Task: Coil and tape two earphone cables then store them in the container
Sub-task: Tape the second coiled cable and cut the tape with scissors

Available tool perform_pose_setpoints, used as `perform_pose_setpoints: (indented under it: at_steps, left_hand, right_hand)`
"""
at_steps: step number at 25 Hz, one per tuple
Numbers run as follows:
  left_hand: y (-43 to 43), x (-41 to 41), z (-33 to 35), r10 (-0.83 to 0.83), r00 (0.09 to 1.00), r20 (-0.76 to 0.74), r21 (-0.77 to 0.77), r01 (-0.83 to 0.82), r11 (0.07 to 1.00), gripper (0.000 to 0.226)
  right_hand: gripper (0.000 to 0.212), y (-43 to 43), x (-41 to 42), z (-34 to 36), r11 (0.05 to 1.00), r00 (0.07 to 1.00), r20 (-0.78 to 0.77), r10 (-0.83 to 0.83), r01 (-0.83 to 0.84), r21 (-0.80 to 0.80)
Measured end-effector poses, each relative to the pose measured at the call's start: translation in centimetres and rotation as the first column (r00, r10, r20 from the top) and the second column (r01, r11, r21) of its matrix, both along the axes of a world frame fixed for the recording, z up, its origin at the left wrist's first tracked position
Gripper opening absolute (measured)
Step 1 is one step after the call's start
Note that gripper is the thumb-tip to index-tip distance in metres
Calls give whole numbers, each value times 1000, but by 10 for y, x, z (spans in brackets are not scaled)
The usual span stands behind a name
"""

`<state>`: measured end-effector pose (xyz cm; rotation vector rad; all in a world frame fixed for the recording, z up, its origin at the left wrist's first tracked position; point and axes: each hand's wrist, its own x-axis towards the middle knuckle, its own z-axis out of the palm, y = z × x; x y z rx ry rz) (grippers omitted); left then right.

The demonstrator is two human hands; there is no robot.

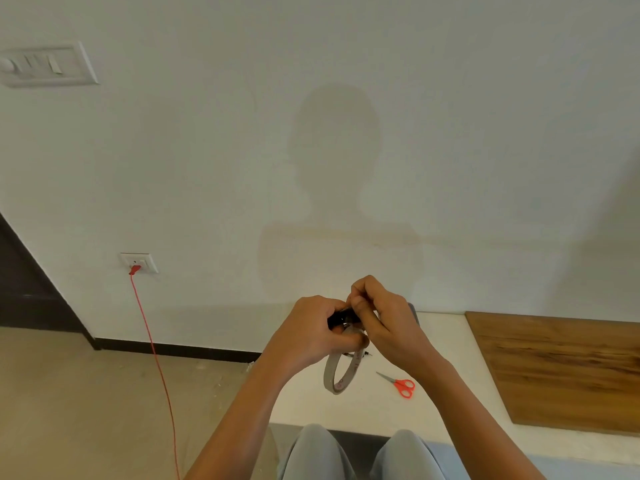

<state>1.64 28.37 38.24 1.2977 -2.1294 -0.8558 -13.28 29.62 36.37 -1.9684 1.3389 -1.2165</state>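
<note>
Both hands meet in front of me, raised above the table [450,341]. Left hand [311,329] curls round a small black earphone cable coil [341,318]. Right hand [386,323] pinches the top of that same coil with bent fingertips. Tape roll [341,374] hangs just below the hands, its upper edge caught between them. I cannot tell whether a strip is stuck on yet. Red scissors [398,383] lie on the table below and right of the right hand. I judge the coil light, soft and springy, likely to unwind if loosened. I would squeeze across all its loops at the middle. The tape looks thin and sticky, best taken by its free end. I cannot make out a second cable or the container.
</note>
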Motion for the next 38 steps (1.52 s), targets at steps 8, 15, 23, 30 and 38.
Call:
perform_pose_setpoints:
  at_steps: [8, 15, 23, 30, 38]
  left_hand:
    - [-1, 5, -6, 38, 999, -7, -23, -39, 999, 21]
    - [0, 9, -11, 55, 996, -74, -29, -58, 998, 30]
    - [-2, 13, -11, 23, 964, -266, 54, -9, 999, 29]
    - [-2, 13, -17, 33, 945, -324, 52, -17, 998, 21]
    - [1, 16, -19, -1, 962, -274, -14, -3, 1000, 11]
  right_hand:
    - [18, -9, -5, 3, 975, 998, 59, -12, -2, 223]
    - [15, -13, -9, 0, 922, 965, 212, 152, -216, 322]
    - [17, -9, 2, -6, 914, 919, 343, 196, -297, 274]
    - [18, -11, 2, -2, 919, 904, 413, 107, -248, 306]
    - [23, -13, 2, 3, 925, 949, 316, -25, -98, 368]
